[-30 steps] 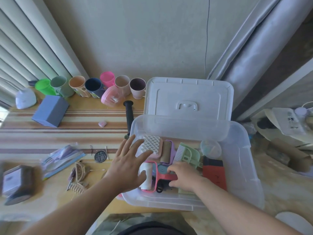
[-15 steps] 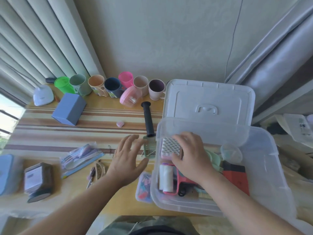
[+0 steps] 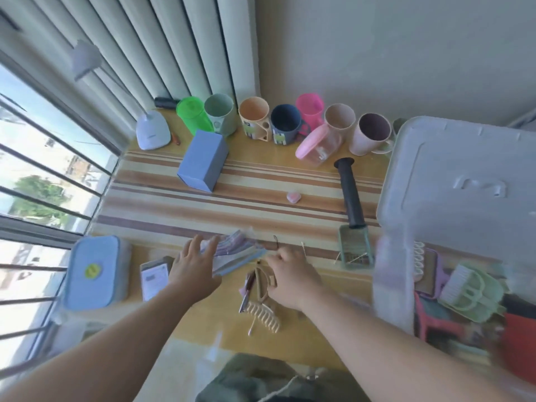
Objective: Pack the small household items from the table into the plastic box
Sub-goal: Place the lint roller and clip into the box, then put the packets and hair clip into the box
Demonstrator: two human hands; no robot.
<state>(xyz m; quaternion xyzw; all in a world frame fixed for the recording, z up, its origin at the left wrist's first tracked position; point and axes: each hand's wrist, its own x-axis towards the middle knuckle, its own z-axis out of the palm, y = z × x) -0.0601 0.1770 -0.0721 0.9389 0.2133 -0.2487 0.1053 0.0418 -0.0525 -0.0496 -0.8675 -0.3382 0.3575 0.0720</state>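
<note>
My left hand (image 3: 193, 271): grip wide, fingers on clear packet of plastic cutlery (image 3: 237, 253). My right hand (image 3: 293, 278): grip curled, contents untellable, beside beige hair claw (image 3: 262, 314).

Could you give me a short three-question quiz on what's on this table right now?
1. True or false: the box lid is closed over the plastic box.
2. Which item has a black handle: A) blue carton B) green grater C) beige hair claw?
3. The left hand reaches over a clear ____ of plastic cutlery.

Key: 1 false; 2 B; 3 bag.
</note>
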